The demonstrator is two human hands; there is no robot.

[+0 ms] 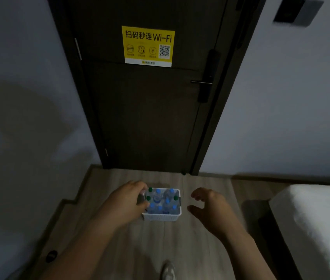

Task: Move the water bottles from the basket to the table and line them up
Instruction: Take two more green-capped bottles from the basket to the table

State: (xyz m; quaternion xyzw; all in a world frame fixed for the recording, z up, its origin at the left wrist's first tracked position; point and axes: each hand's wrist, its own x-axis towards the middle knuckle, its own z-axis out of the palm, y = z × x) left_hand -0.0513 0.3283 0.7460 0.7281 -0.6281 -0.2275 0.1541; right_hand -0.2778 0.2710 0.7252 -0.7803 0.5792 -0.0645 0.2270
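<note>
A white plastic basket (161,217) stands on the wooden floor in front of a dark door. Several clear water bottles (157,196) with blue and green caps stand upright inside it. My left hand (126,201) grips the basket's left edge, fingers curled round its dark handle. To the right of the basket my right hand (208,207) hovers apart from it, its fingers loosely curved and holding nothing. No table is in view.
The dark door (150,110) with a yellow Wi-Fi sign (148,46) is straight ahead. A white bed (313,223) fills the right side. Grey walls close in on the left and right. My shoe (168,270) shows at the bottom.
</note>
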